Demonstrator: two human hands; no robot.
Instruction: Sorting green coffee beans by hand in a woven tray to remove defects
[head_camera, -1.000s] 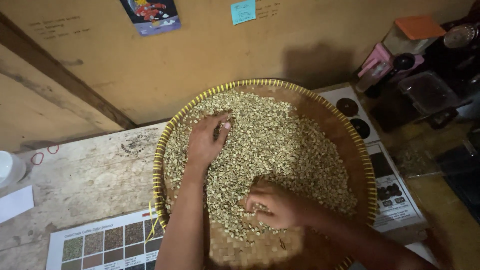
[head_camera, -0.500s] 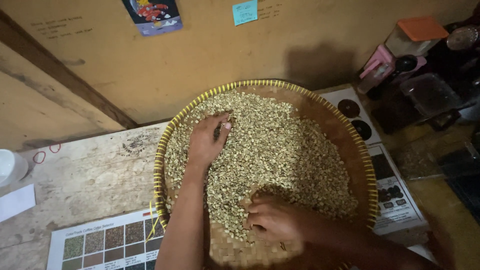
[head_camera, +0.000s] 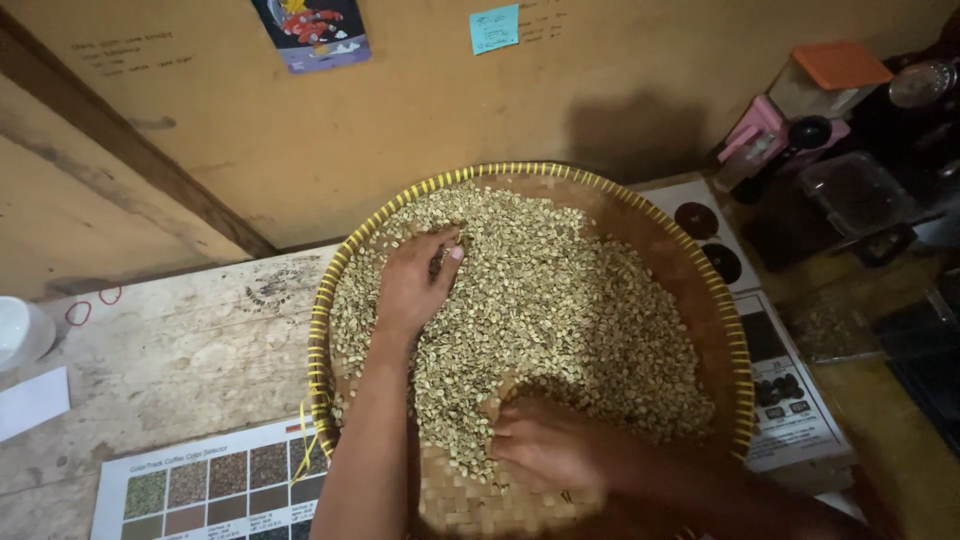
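A round woven tray with a yellow-bound rim (head_camera: 735, 340) lies on a wooden table and holds a thick layer of pale green coffee beans (head_camera: 570, 290). My left hand (head_camera: 410, 290) rests on the beans at the tray's upper left, cupped, with a few darker beans pinched between thumb and fingers. At the near edge of the heap is my right hand (head_camera: 545, 445), palm down, its bent fingers apart with the tips in the beans. Bare woven tray floor (head_camera: 470, 505) shows just in front of it.
A printed colour chart (head_camera: 210, 480) lies at the near left, a white cup (head_camera: 18, 335) and white paper (head_camera: 30, 400) at the far left. Another printed sheet (head_camera: 790, 390) lies under the tray's right side. A pink device (head_camera: 760, 130) and clear containers (head_camera: 860, 190) stand at the back right.
My right hand has slid a little toward me along the near edge of the beans. The left hand has stayed in place.
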